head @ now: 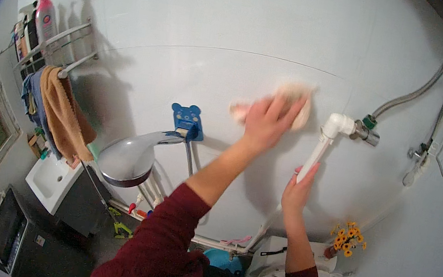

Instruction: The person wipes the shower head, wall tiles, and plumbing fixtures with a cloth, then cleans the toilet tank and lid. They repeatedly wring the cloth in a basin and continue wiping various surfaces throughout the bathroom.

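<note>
My left hand [265, 123] presses a pale pinkish-cream cloth [295, 92] flat against the white tiled wall [197, 70], fingers spread over it. Both look blurred. Lower on the right, my right hand [298, 193] is wrapped around a white plastic pipe [314, 159]. At the pipe's top, a white elbow fitting [337, 125] joins a metal valve [366, 133] with a braided hose [420, 88]. Left of my hands, a chrome shower head [128, 161] rests in a blue bear-shaped holder [187, 120] on the wall.
At left, a wall rack [58, 36] carries bottles and hanging towels [64, 115] above a white washbasin [49, 183]. Below me are a white toilet tank [273, 249], yellow artificial-looking flowers [348, 239] and a blue basin [224, 260]. A washing machine [46, 245] stands lower left.
</note>
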Demonstrator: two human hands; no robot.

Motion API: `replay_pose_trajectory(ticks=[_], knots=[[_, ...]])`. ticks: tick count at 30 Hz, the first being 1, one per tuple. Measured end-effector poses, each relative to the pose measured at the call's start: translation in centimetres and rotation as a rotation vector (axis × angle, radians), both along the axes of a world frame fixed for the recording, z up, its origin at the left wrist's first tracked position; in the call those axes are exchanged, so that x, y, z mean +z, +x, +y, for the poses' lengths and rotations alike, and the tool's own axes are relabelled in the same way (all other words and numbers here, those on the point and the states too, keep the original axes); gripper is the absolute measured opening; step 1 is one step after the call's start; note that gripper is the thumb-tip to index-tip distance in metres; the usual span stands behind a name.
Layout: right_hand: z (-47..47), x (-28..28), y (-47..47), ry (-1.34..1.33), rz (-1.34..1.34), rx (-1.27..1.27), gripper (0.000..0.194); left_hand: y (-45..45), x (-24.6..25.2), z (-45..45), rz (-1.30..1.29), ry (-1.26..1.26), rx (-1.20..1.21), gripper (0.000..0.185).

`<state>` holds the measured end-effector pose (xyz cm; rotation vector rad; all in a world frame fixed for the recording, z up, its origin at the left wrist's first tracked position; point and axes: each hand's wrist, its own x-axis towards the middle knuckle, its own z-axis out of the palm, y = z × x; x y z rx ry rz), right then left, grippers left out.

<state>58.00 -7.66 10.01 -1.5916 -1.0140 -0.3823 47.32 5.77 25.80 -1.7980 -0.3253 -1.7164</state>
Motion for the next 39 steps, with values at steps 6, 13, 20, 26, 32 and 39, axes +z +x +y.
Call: replay_pose_trajectory(ticks=[6, 13, 20, 26, 32, 39], knots=[[0.1, 0.2, 0.3, 0.023, -0.098, -0.014, 0.078, -6.0, -14.7, -1.1, 0.125, -0.130, 0.021, 0.050], [-0.5, 0.7, -0.1, -0.083, -0.066, -0.062, 0.080, -3.7, 1.0, 1.1, -0.115, -0.348, -0.153, 0.059], [-1.8, 0.8, 0.1, -0.066, -0.134, 0.057, 0.086, 2.0, -0.4, -2.1, 0.023, -0.052, -0.125, 0.064], [-8.3, -3.1, -1.0, -0.263, 0.068, 0.151, 0.073, -1.3, -17.9, -5.9, 0.653, -0.563, -0.161, 0.068], [-11.1, -5.3, -4.5, -0.116, 0.199, 0.414, 0.074, -3.2, -22.9, -12.2, 0.405, -1.552, -0.829, 0.048], [-8.0, 5.9, -0.2, 0.445, 0.217, 0.277, 0.050, -4.8, -12.0, -12.4, 0.464, -1.252, -1.274, 0.048]])
